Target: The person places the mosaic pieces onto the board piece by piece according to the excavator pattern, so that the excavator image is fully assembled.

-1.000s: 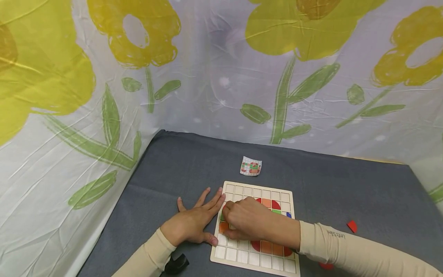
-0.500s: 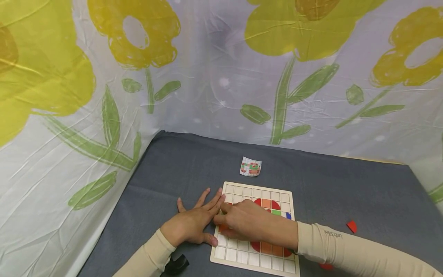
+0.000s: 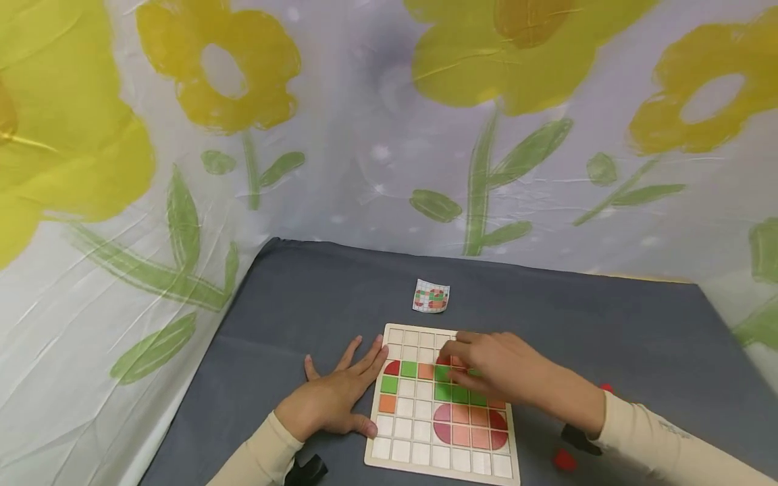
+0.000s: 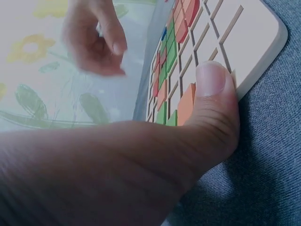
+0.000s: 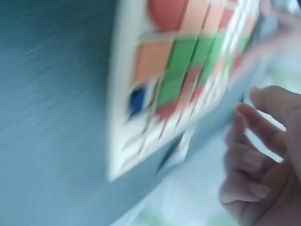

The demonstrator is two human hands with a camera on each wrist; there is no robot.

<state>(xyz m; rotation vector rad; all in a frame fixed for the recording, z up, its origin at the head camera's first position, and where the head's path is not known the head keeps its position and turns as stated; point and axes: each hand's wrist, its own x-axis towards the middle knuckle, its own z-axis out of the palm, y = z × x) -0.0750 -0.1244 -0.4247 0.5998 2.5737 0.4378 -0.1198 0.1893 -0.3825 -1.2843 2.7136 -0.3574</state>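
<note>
A wooden grid board (image 3: 401, 426) lies on the dark cloth, with red, orange and green pieces set in its cells. My left hand (image 3: 331, 401) rests spread along its left edge; in the left wrist view the thumb (image 4: 211, 84) presses on the rim. Near that hand sit a red rounded piece (image 3: 392, 368), a green square (image 3: 389, 385) and an orange square (image 3: 387, 403). Over the upper right of the board hovers my right hand (image 3: 504, 364), fingers loosely bent and nothing between them. A blue piece (image 5: 137, 101) shows in the right wrist view.
Behind the board lies a small printed pattern card (image 3: 431, 296). Loose red pieces (image 3: 564, 460) are on the cloth to the right, one partly behind the right forearm. A flower-printed curtain (image 3: 340, 135) hangs at the back and left.
My right hand has left the board's left side and moved right, uncovering the red, green and orange pieces there. The left hand stays in place. The head view has shifted slightly.
</note>
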